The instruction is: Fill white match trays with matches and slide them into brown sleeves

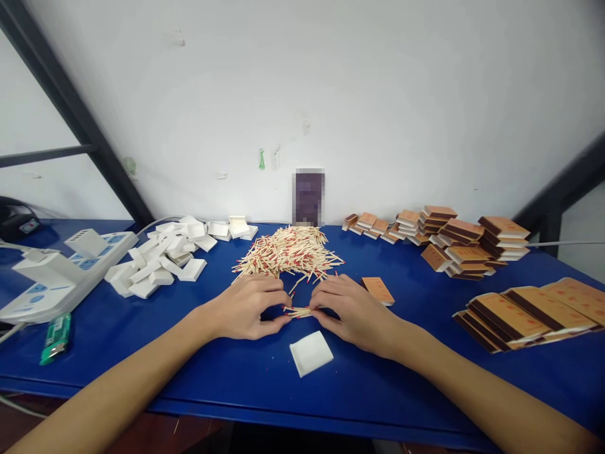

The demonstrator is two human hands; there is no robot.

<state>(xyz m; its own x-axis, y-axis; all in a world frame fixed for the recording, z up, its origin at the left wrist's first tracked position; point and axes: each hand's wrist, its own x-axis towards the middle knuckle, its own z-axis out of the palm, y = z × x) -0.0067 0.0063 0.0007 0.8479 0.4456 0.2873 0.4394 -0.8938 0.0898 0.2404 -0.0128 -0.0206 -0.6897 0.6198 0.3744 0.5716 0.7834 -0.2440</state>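
Observation:
Between my two hands lies a small bundle of matches (299,312), red heads showing at its ends. My left hand (253,307) pinches its left end with thumb and fingers. At the right end, the fingers of my right hand (347,313) close on the same bundle. Just below, on the blue table, is a white matchbox tray (312,354); I cannot tell whether anything is in it. Behind my hands spreads a large heap of loose matches (288,252). An orange and brown matchbox sleeve (378,291) lies beside my right hand.
White matchbox trays (163,255) are piled at the left, near a power strip (70,277) and a green packet (57,338). Stacked matchbox sleeves (466,246) stand at the back right, with more sleeves (524,312) fanned nearer. A dark blurred card (309,197) leans against the wall.

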